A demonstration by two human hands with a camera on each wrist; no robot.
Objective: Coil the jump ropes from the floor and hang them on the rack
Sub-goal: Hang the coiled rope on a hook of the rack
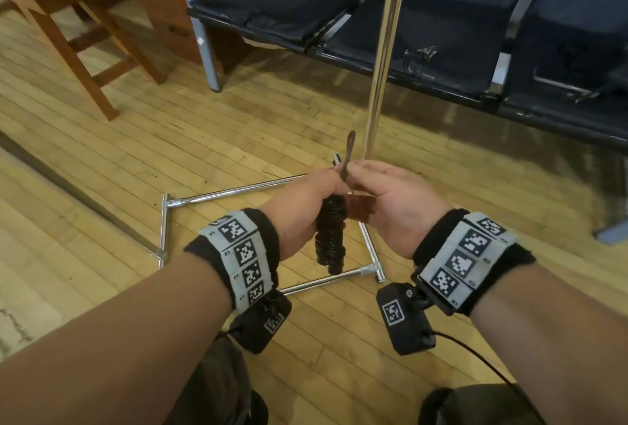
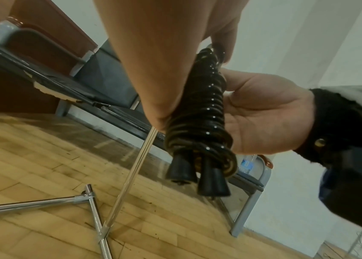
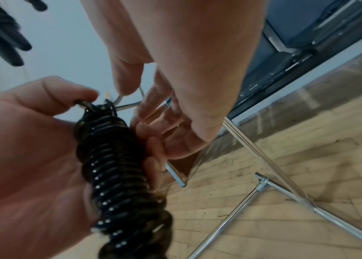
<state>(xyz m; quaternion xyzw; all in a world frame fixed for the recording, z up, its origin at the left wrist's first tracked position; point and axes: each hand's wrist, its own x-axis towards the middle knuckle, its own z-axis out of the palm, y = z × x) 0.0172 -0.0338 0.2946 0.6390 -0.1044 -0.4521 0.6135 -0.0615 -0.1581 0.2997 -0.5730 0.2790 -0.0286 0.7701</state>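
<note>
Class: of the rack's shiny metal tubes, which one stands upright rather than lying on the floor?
The tall pole rising just beyond the hands. The other tubes lie flat on the wooden floor, forming the rack's base frame.

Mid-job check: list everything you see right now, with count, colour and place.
Coiled black jump rope: one, black, wound round its two handles, held between both hands above the rack base.
Rope end loop: one, dark, sticking up above the fingers.
Chrome metal rack: one, silver, upright pole on a floor frame, just beyond the hands.
Dark padded bench seats: one row, navy-black, behind the rack.
Brown wooden chair: one, far left.
Wooden plank floor: tan, underneath.
Left hand: grips the coil.
Right hand: pinches the loop.
</note>
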